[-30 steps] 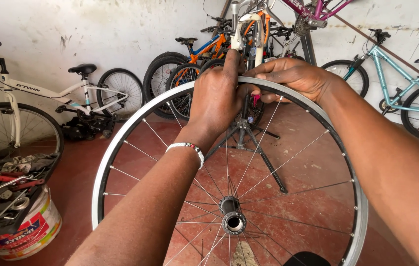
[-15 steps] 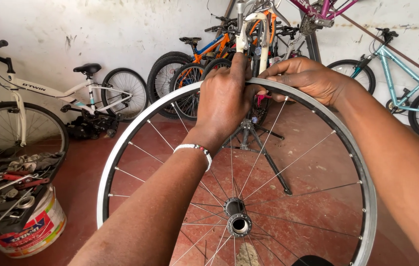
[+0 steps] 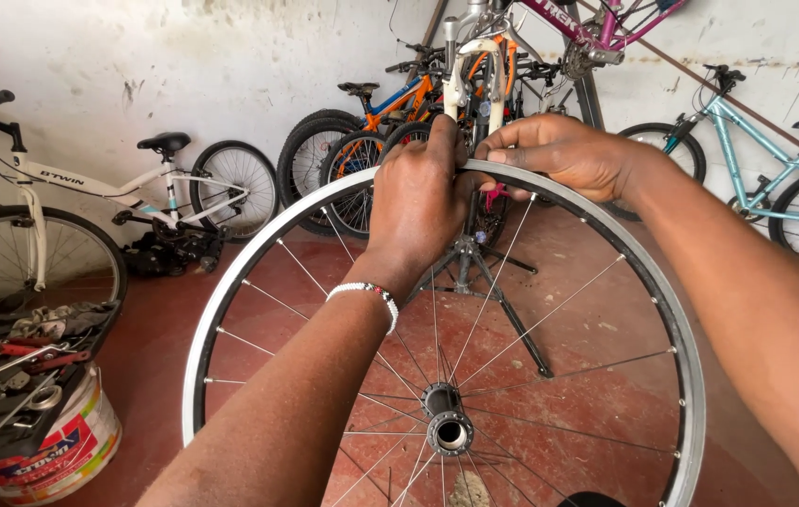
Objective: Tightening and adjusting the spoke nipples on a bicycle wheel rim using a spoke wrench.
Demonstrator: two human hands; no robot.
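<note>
Wheel rim [image 3: 230, 282] stands upright in front of the person, with its hub [image 3: 446, 427] low in the middle. Both hands meet at the very top of the rim. Left hand [image 3: 418, 202] closes its grip over the top edge from the near side. Right hand [image 3: 563, 150] pinches the same edge, just beside the left. Bikes [image 3: 136, 188] lean on the wall behind.

A red floor [image 3: 606, 310] carries everything here — a black repair stand [image 3: 474, 272] at the middle; bicycles [image 3: 136, 188] parked along the wall. At the left sits a paint bucket [image 3: 52, 451] — a tray of tools [image 3: 15, 347] atop it.
</note>
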